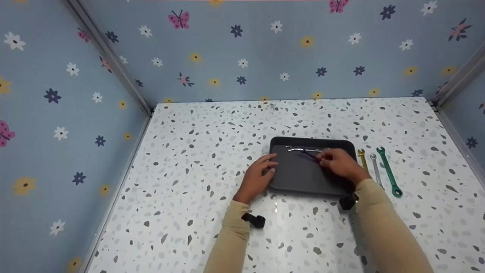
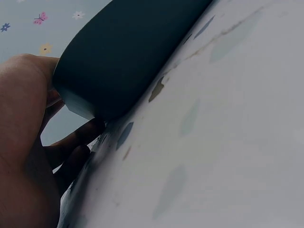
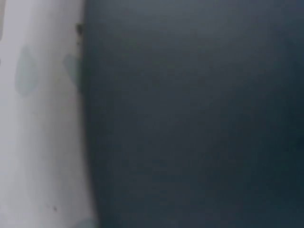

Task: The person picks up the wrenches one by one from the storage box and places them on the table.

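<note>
A dark grey tray lies on the speckled tabletop in the head view. My left hand holds its left side, some fingers over the rim and others low against the outer wall, as the left wrist view shows of the tray. Over the tray's right half, my right hand pinches a slender purple wrench, its free end pointing to the back left. Just behind that end a silver wrench lies along the tray's back wall, partly hidden by the right hand. The right wrist view shows only the blurred tray wall.
Right of the tray lie a gold wrench, a smaller silver wrench and a green ratchet wrench, roughly side by side. The right forearm partly covers the first two. Flower-patterned panels wall the table's back and sides.
</note>
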The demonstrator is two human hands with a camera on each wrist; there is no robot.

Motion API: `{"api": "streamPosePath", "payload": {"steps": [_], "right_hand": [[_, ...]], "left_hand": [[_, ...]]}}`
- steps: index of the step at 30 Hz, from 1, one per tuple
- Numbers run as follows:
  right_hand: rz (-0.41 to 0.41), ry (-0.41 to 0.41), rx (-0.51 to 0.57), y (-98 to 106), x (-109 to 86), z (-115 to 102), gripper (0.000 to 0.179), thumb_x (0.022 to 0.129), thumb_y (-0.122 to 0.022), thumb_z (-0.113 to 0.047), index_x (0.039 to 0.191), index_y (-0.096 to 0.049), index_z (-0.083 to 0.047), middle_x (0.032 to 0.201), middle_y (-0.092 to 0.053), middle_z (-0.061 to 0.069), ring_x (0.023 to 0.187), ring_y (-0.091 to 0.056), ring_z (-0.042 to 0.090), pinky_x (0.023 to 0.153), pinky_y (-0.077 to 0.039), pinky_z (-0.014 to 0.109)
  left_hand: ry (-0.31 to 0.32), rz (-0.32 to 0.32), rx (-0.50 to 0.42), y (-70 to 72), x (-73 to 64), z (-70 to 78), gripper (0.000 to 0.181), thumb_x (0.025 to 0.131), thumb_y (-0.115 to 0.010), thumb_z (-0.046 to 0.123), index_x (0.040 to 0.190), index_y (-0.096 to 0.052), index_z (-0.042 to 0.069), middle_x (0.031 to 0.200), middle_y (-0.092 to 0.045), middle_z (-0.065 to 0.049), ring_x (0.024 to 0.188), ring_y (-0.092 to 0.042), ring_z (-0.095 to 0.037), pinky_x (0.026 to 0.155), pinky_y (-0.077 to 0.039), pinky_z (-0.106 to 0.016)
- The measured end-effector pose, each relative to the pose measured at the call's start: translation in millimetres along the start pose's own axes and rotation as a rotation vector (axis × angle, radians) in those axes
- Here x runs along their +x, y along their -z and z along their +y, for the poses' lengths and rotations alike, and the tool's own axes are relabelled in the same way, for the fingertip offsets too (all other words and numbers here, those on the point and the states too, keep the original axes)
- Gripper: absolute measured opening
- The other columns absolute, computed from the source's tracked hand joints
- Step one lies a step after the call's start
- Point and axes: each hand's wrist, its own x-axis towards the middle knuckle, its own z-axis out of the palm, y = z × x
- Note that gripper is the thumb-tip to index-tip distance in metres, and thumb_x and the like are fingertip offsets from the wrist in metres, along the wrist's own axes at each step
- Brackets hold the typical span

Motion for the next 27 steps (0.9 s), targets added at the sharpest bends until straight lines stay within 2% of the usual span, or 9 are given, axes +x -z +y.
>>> {"api": "streamPosePath", "payload": {"steps": [10, 14, 17, 22, 24, 27], "right_hand": [[0.015, -0.019, 0.069, 0, -3.0, 1, 0.02, 0.092, -0.064, -0.005, 0.111, -0.071, -0.005, 0.113, -0.065, 0.014, 0.101, -0.056, 0.028, 0.092, -0.042, 0.04], [0.031, -0.019, 0.088, 0, -3.7, 2, 0.019, 0.092, -0.064, -0.006, 0.111, -0.07, -0.004, 0.116, -0.064, 0.015, 0.102, -0.055, 0.028, 0.091, -0.043, 0.039], [0.035, -0.018, 0.115, 1, -4.5, 1, 0.02, 0.092, -0.064, -0.005, 0.111, -0.069, -0.002, 0.113, -0.064, 0.015, 0.096, -0.056, 0.027, 0.084, -0.047, 0.035], [0.019, -0.021, 0.177, 10, -19.6, -29, 0.022, 0.094, -0.062, 0.0, 0.114, -0.066, 0.008, 0.105, -0.063, 0.019, 0.078, -0.058, 0.026, 0.063, -0.049, 0.026], [0.019, -0.021, 0.196, 13, -25.6, -40, 0.023, 0.094, -0.061, 0.002, 0.114, -0.064, 0.011, 0.102, -0.063, 0.02, 0.072, -0.058, 0.026, 0.058, -0.049, 0.025], [0.026, -0.021, 0.218, 13, -25.7, -38, 0.023, 0.094, -0.062, 0.002, 0.114, -0.064, 0.012, 0.101, -0.062, 0.019, 0.07, -0.057, 0.024, 0.057, -0.049, 0.025]], "left_hand": [[-0.007, 0.001, 0.001, 0.3, 0.3, -1.5, 0.026, 0.099, -0.061, 0.015, 0.123, -0.071, 0.011, 0.148, -0.052, 0.006, 0.14, -0.04, -0.009, 0.117, -0.031, -0.032], [-0.005, 0.001, -0.003, 0.4, 0.0, -2.1, 0.026, 0.099, -0.061, 0.015, 0.123, -0.071, 0.01, 0.148, -0.052, 0.005, 0.14, -0.039, -0.008, 0.117, -0.03, -0.033], [0.004, -0.004, -0.006, 0.5, -0.3, -1.7, 0.026, 0.1, -0.061, 0.017, 0.124, -0.071, 0.011, 0.149, -0.051, 0.006, 0.14, -0.039, -0.007, 0.116, -0.032, -0.032], [0.01, -0.006, -0.005, 0.9, -0.8, -0.6, 0.027, 0.101, -0.06, 0.018, 0.125, -0.071, 0.01, 0.149, -0.051, 0.006, 0.14, -0.039, -0.006, 0.116, -0.031, -0.032], [0.008, -0.002, -0.005, 0.8, -1.0, -0.7, 0.027, 0.1, -0.06, 0.017, 0.124, -0.071, 0.011, 0.149, -0.051, 0.006, 0.14, -0.039, -0.007, 0.116, -0.031, -0.032], [0.009, 0.003, -0.007, 1.3, -0.9, -0.6, 0.027, 0.1, -0.061, 0.017, 0.124, -0.071, 0.011, 0.148, -0.052, 0.006, 0.14, -0.039, -0.007, 0.116, -0.031, -0.032]]}}
